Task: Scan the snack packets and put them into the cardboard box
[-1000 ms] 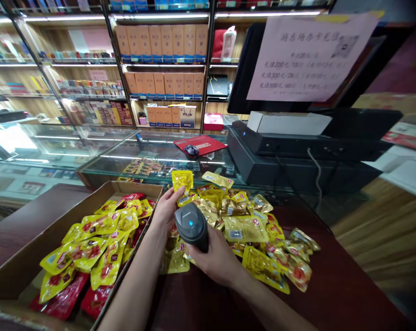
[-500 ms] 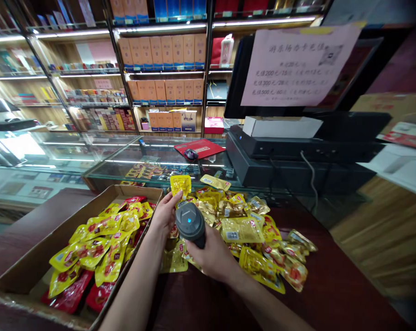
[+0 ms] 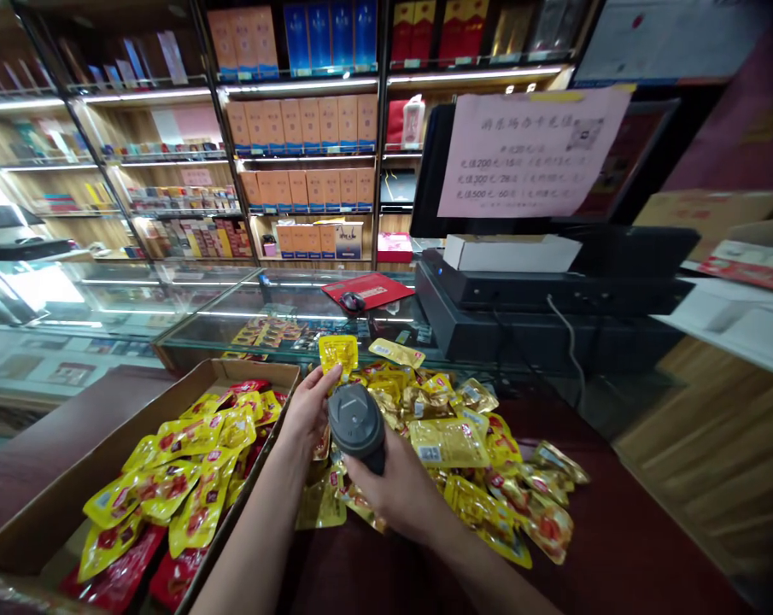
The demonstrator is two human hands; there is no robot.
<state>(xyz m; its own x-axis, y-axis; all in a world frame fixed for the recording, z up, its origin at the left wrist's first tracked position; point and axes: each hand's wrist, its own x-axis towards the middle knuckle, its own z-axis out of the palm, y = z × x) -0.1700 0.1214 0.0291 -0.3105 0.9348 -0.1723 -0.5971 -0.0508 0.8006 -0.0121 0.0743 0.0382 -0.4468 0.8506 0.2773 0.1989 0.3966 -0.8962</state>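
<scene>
My left hand (image 3: 309, 407) pinches a small yellow snack packet (image 3: 338, 353) by its lower edge and holds it upright. Wrapped round the handle of a dark grey barcode scanner (image 3: 355, 417) is my right hand (image 3: 399, 491); the scanner's head is close to the packet, partly in front of my left fingers. Beneath and to the right of both hands spreads a heap of gold and yellow snack packets (image 3: 450, 442). On the left, an open cardboard box (image 3: 14, 528) contains yellow packets (image 3: 190, 434) and red packets (image 3: 120, 571).
Behind the heap is a glass display counter (image 3: 200, 337) with a red mouse pad (image 3: 386, 290) and a computer mouse (image 3: 352, 301). A monitor with a pink paper sign (image 3: 520, 158) stands at right above dark equipment (image 3: 476, 320). Shelves of boxed goods (image 3: 302, 124) line the back.
The view has tilted up slightly, so everything sits a little lower. The blue light on the scanner has gone out. Both hands keep their holds.
</scene>
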